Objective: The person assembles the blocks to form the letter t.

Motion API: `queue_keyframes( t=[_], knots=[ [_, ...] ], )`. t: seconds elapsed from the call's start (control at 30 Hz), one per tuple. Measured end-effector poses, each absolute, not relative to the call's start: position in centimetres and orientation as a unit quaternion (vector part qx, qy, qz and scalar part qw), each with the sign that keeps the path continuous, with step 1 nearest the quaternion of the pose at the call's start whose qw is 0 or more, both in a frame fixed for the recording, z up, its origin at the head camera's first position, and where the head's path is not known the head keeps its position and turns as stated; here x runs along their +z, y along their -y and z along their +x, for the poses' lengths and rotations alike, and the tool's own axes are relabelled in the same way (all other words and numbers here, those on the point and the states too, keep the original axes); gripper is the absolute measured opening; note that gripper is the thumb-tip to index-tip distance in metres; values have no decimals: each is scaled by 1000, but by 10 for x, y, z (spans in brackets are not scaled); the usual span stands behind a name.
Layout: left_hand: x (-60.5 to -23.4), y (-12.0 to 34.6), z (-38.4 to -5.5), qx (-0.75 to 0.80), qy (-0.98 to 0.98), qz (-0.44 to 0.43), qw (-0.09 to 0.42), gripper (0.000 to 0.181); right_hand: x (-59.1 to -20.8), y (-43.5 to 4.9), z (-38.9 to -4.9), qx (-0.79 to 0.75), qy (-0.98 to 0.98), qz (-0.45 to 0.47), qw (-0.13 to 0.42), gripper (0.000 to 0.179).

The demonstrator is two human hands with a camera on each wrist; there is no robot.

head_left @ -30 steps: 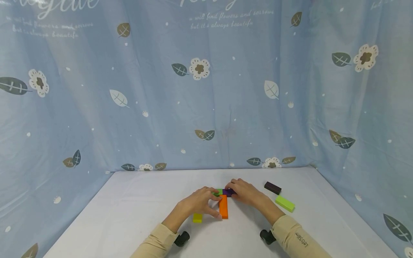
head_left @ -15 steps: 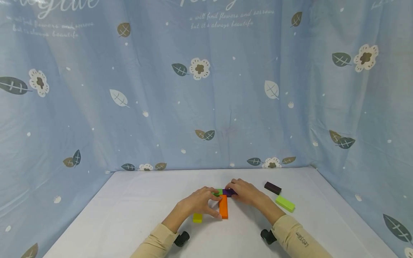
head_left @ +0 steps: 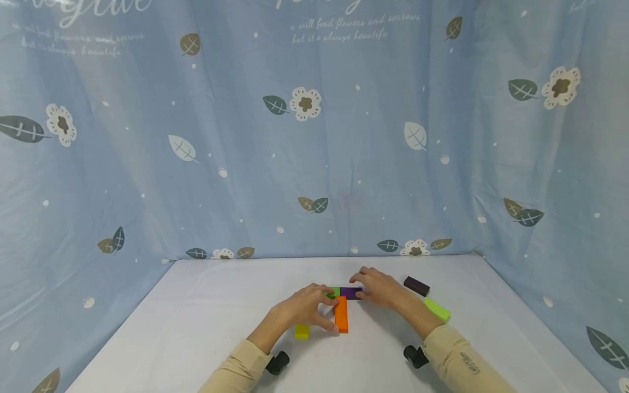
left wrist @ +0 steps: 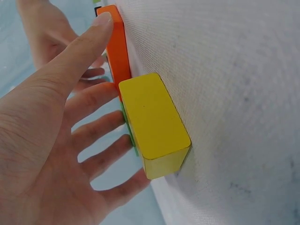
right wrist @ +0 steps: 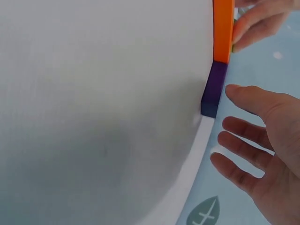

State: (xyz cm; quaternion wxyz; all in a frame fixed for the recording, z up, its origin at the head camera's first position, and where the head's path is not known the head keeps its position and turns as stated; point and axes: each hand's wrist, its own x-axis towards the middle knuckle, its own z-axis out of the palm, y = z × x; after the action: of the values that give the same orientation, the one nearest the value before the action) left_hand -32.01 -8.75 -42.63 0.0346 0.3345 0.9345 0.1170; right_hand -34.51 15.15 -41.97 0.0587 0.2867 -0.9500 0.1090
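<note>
An orange block lies lengthwise on the white table, its far end against a row of a green block and a purple block. My left hand rests over them with fingers spread: the thumb touches the orange block's near end, the index finger its far end, and other fingertips reach the green block, mostly hidden. Beneath that hand stands a yellow block, apart from the orange one. My right hand, fingers loose and apart, hovers just right of the purple block, holding nothing.
Right of the right forearm lie a dark block and a lime block, the latter partly covered by the arm. A blue patterned curtain hangs behind the table's back edge. Black wrist devices sit by both sleeves.
My right hand has let go of the purple block and moved slightly right and up, its fingers spreading. The left hand and the blocks have stayed in place.
</note>
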Motion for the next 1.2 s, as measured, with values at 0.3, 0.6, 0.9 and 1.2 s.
queue_keyframes(
  t=[0.3,0.6,0.9,1.2],
  knots=[
    [-427,87,-320,118,-934,334,42,70,-418,-174,-345,111,957,262,62,32],
    [-427,87,-319,118,-935,332,40,71,-415,-201,-348,100,959,254,80,33],
    [-425,87,-315,121,-937,325,44,69,-414,-229,-348,104,964,226,91,33],
    [-425,88,-316,124,-936,326,43,70,-420,-252,-353,125,971,193,71,31]
  ],
)
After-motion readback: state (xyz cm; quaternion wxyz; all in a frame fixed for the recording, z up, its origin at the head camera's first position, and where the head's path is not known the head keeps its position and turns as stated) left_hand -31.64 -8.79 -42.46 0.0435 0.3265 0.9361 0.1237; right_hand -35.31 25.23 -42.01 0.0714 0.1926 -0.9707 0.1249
